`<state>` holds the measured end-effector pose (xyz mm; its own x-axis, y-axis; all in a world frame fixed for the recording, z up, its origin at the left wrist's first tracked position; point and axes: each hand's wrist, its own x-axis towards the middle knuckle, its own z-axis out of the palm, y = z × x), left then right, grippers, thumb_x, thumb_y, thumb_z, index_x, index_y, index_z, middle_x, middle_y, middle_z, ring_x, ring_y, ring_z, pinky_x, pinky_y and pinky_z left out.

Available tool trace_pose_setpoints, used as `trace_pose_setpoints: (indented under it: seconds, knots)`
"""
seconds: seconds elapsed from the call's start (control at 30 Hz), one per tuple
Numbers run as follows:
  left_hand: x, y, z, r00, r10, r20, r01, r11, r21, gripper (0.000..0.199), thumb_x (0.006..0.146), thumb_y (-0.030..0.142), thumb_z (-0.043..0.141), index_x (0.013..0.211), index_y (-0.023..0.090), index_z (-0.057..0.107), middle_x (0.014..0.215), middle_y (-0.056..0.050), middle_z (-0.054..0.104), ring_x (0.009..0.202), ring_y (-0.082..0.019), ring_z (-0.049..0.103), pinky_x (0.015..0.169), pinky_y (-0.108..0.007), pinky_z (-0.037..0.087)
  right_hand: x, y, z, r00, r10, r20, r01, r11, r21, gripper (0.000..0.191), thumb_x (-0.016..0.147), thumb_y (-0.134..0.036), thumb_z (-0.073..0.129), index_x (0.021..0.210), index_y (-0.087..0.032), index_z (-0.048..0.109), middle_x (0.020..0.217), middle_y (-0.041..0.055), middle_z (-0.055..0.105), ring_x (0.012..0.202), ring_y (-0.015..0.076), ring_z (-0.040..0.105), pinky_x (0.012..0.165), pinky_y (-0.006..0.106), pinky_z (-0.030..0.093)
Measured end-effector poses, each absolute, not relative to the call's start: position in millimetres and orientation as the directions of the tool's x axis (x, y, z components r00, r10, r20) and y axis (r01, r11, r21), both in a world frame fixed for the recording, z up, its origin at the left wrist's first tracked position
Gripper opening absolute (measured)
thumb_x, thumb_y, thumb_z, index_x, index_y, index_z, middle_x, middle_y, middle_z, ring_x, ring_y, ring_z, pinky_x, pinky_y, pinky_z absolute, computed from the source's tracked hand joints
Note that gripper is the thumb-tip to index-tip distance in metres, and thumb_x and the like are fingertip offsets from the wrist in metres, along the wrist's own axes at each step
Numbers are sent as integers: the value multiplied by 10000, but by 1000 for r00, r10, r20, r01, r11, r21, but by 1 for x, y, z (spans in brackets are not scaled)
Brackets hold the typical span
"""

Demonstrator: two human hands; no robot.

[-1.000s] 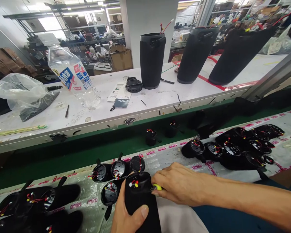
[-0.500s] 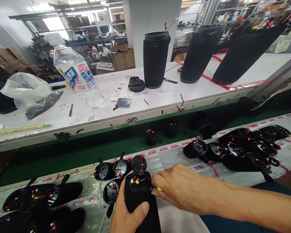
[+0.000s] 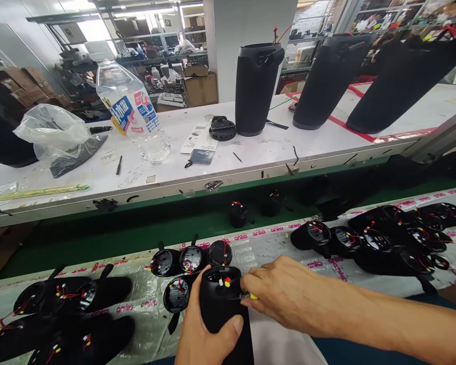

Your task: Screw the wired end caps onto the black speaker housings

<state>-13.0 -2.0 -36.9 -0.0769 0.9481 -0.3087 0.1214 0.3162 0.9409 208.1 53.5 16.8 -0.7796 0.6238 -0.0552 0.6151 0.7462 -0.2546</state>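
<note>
My left hand [image 3: 209, 329] is wrapped round a black fabric-covered speaker housing [image 3: 222, 304], its thumb across the front. The housing's open end tips up toward me, showing red, white and yellow wire connectors [image 3: 225, 282] inside. At the right side of the rim, my right hand [image 3: 273, 291] is closed on a small yellow-handled tool [image 3: 253, 296]. A thin metal part of it touches or nearly touches the housing's edge; the rest is hidden by my fingers, so its exact kind is unclear.
Several more black housings with loose wires lie on the plastic-covered lower bench, at left [image 3: 110, 294] and right [image 3: 376, 241]. On the white shelf above stand a clear plastic bottle [image 3: 131, 106], upright housings [image 3: 256, 91], a black round cap [image 3: 222, 128] and a plastic bag [image 3: 57, 134].
The view has shifted slightly, so most things appear farther right. The housing has turned slightly, showing more of its open end. Both hands keep their hold.
</note>
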Motion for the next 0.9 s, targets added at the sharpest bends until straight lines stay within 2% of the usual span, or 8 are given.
trace_pose_setpoints:
  seconds: [0.2,0.37,0.5,0.57,0.63,0.73,0.8,0.9]
  knots:
    - [-14,-4,-41,-96,956,-277,158,290,944,881,695,449,869,1516,238,629,1498,-140,728,1486,-451,577,1296,-603,351,210,54,13,-809,588,-25,580,790,-200,186,1136,-311,610,982,-207,589,802,1,682,598,179,630,503,384,162]
    - [-12,-9,-48,-100,952,-288,178,302,936,871,714,432,854,1534,254,620,1484,-140,727,1465,-452,588,1290,-618,345,210,55,18,-849,522,-85,529,836,-145,178,1116,-270,618,948,-210,608,818,2,682,556,165,580,470,391,136]
    - [-9,-8,-51,-124,953,-277,242,299,923,898,681,366,842,1534,209,609,1456,-158,728,1438,-448,607,1275,-585,374,210,57,15,-847,517,-121,530,835,-145,178,1111,-262,616,944,-203,622,803,6,692,530,169,563,464,390,136]
    - [-10,-7,-52,-126,953,-274,238,297,925,893,684,370,847,1527,203,605,1444,-154,732,1418,-435,623,1261,-564,398,210,57,10,-829,548,-107,558,804,-206,209,1136,-315,586,972,-193,631,797,13,705,536,174,579,476,377,184]
    - [-13,-6,-53,-114,949,-293,171,309,935,861,727,434,855,1521,222,599,1427,-138,745,1390,-424,647,1236,-547,432,213,57,6,-791,610,-52,588,733,-341,209,1146,-353,570,1032,-194,644,840,19,732,613,181,637,531,345,297]
    - [-16,-5,-52,-81,941,-329,68,334,940,888,737,564,892,1503,225,597,1417,-140,757,1364,-431,671,1220,-536,455,219,56,9,-624,781,2,648,519,-558,243,1152,-418,537,1183,-213,662,918,22,753,768,206,690,701,336,447]
    - [-17,-4,-50,-53,938,-341,37,343,938,955,716,621,915,1515,216,582,1427,-152,758,1353,-431,684,1232,-535,450,221,57,15,-526,848,-64,675,370,-638,353,1137,-502,551,1354,-242,650,941,26,747,848,233,695,747,339,476]
    - [-16,-2,-47,-2,934,-356,-21,356,934,1020,694,666,928,1540,228,566,1445,-153,758,1338,-426,704,1224,-536,478,217,60,21,-528,818,-227,663,231,-712,500,1068,-622,635,1482,-342,635,965,29,732,973,272,699,766,331,486]
